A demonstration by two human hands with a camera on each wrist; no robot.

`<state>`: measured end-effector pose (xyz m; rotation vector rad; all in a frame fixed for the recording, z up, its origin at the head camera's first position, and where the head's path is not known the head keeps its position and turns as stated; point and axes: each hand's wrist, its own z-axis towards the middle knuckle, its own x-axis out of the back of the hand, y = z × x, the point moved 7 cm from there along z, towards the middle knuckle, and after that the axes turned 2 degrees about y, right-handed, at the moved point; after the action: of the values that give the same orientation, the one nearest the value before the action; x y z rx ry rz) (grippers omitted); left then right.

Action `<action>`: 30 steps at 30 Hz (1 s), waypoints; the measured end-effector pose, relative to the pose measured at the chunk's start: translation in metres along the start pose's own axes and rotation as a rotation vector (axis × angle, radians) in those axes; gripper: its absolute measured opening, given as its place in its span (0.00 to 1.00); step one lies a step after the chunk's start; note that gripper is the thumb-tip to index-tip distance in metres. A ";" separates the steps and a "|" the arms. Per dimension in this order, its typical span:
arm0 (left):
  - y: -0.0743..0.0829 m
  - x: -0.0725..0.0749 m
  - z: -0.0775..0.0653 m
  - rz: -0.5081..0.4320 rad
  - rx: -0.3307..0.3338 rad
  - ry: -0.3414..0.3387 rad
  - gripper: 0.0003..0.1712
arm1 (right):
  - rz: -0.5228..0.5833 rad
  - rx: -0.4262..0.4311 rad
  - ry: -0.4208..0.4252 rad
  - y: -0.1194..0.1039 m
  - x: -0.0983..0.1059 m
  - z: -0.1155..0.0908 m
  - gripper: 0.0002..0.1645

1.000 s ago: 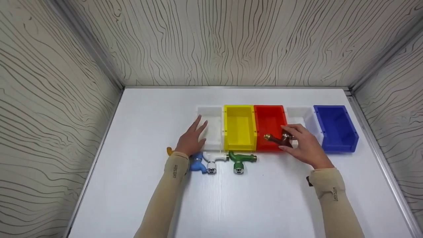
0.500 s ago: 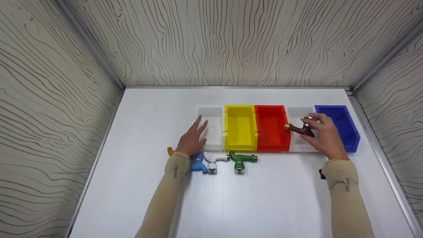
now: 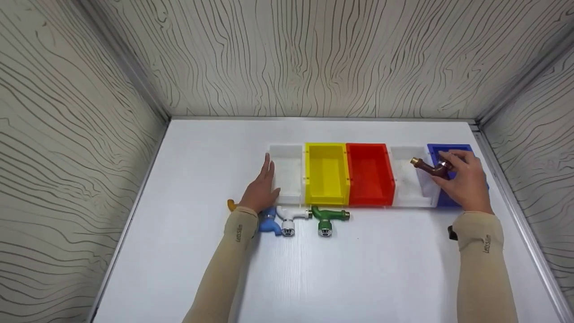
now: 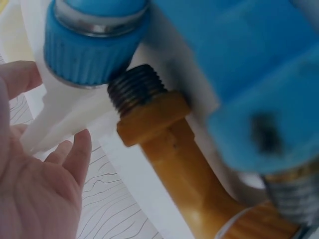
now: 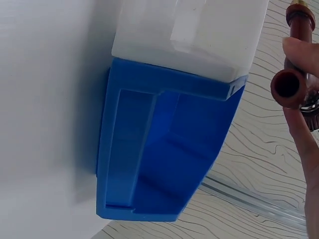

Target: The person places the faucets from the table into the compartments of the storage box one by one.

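Note:
Up over the blue bin (image 5: pixel 134 149), my right hand (image 3: pixel 468 181) pinches a dark brown faucet (image 3: pixel 432 169) with a brass threaded end pointing left. In the right wrist view the brown faucet (image 5: pixel 300 30) shows its open spout between thumb and fingers. My left hand (image 3: pixel 260 188) has straight fingers lying along the left side of the leftmost white bin (image 3: pixel 287 175). Beneath that wrist lie an orange faucet (image 4: pixel 174 169) and a blue faucet (image 4: pixel 94 55), partly hidden in the head view. A white faucet (image 3: pixel 288 220) and a green faucet (image 3: pixel 325 220) lie to their right.
The bins stand side by side in a row: next to the leftmost white one come a yellow bin (image 3: pixel 326 175), a red bin (image 3: pixel 370 175) and another white bin (image 3: pixel 406 179). Wood-patterned panels (image 3: pixel 287 58) enclose the white table (image 3: pixel 350 278) at the back and sides.
My right hand has carried the brown faucet rightward, from over the red bin past the second white bin to the blue one. The left hand's fingers have drawn closer together.

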<state>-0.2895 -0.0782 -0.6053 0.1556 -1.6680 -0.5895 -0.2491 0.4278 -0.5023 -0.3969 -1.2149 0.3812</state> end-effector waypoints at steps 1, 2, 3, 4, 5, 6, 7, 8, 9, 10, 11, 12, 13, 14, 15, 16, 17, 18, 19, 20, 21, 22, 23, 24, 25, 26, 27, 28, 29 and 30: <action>0.000 0.000 0.000 -0.010 0.005 -0.004 0.50 | 0.007 -0.022 0.005 0.004 0.000 0.001 0.41; -0.001 -0.001 0.000 -0.018 0.008 -0.009 0.50 | 0.010 -0.045 0.010 0.008 0.001 0.001 0.42; -0.001 -0.001 0.000 -0.026 0.008 -0.010 0.50 | 0.011 -0.066 0.014 0.012 0.001 0.001 0.42; -0.001 -0.001 0.000 -0.035 0.008 -0.012 0.51 | 0.010 -0.084 0.021 0.015 0.002 0.002 0.42; -0.002 -0.001 0.000 -0.040 0.008 -0.012 0.51 | 0.008 -0.099 0.027 0.019 0.002 0.002 0.42; -0.002 -0.002 0.000 -0.042 0.010 -0.015 0.51 | 0.008 -0.120 0.027 0.023 0.003 0.003 0.42; -0.002 -0.002 -0.001 -0.041 0.011 -0.015 0.51 | 0.006 -0.144 0.024 0.027 0.003 0.003 0.43; -0.002 -0.002 -0.001 -0.039 0.011 -0.014 0.51 | 0.000 -0.171 0.016 0.031 0.003 0.003 0.43; -0.002 -0.002 -0.001 -0.040 0.012 -0.012 0.51 | 0.003 -0.198 0.007 0.035 0.003 0.004 0.43; -0.002 -0.002 -0.001 -0.041 0.013 -0.011 0.51 | 0.005 -0.224 0.000 0.039 0.003 0.004 0.44; -0.002 -0.001 -0.001 -0.040 0.015 -0.010 0.51 | 0.007 -0.250 -0.006 0.042 0.003 0.004 0.44; -0.001 -0.001 -0.001 -0.039 0.017 -0.008 0.51 | 0.007 -0.276 -0.011 0.045 0.003 0.003 0.44; 0.000 0.000 -0.001 -0.046 0.018 -0.007 0.51 | 0.007 -0.291 -0.006 0.047 0.004 0.004 0.44; 0.000 0.000 -0.001 -0.054 0.021 -0.008 0.51 | 0.007 -0.307 0.001 0.049 0.005 0.003 0.44; 0.001 0.000 -0.001 -0.060 0.024 -0.011 0.51 | 0.004 -0.319 0.013 0.050 0.006 0.003 0.43; 0.002 0.000 -0.001 -0.064 0.026 -0.015 0.51 | -0.004 -0.330 0.025 0.052 0.007 0.003 0.43; 0.002 0.000 -0.001 -0.065 0.026 -0.019 0.51 | -0.011 -0.341 0.036 0.053 0.008 0.003 0.43; 0.002 0.000 -0.001 -0.066 0.027 -0.022 0.51 | -0.015 -0.353 0.048 0.054 0.009 0.003 0.43; 0.003 0.000 -0.001 -0.068 0.026 -0.024 0.51 | -0.022 -0.361 0.060 0.054 0.010 0.003 0.42; 0.003 0.000 -0.001 -0.064 0.027 -0.026 0.51 | -0.029 -0.373 0.065 0.055 0.010 0.004 0.42; 0.003 0.000 0.000 -0.061 0.025 -0.024 0.51 | -0.037 -0.381 0.070 0.056 0.010 0.004 0.42; 0.003 0.001 0.000 -0.059 0.022 -0.019 0.51 | -0.042 -0.385 0.078 0.056 0.010 0.004 0.41; 0.003 0.001 0.000 -0.056 0.020 -0.016 0.51 | -0.046 -0.383 0.088 0.056 0.010 0.004 0.40; 0.002 0.001 0.001 -0.057 0.018 -0.012 0.52 | -0.050 -0.380 0.097 0.056 0.010 0.004 0.39; 0.002 0.001 0.001 -0.057 0.016 -0.008 0.52 | -0.055 -0.372 0.105 0.056 0.009 0.004 0.38; 0.002 0.001 0.000 -0.057 0.013 -0.004 0.52 | -0.057 -0.366 0.113 0.057 0.009 0.004 0.36; 0.002 0.001 0.000 -0.056 0.007 -0.001 0.51 | -0.061 -0.358 0.119 0.057 0.008 0.004 0.35; 0.002 0.001 0.000 -0.055 0.003 0.002 0.51 | -0.065 -0.346 0.129 0.057 0.007 0.004 0.33; 0.001 0.001 0.000 -0.052 0.002 0.003 0.51 | -0.070 -0.333 0.136 0.058 0.006 0.004 0.32; 0.002 0.001 0.000 -0.051 -0.003 0.005 0.51 | -0.073 -0.318 0.146 0.059 0.005 0.004 0.31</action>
<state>-0.2892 -0.0774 -0.6036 0.1979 -1.6623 -0.6288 -0.2551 0.4818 -0.5257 -0.6410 -1.1448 0.0921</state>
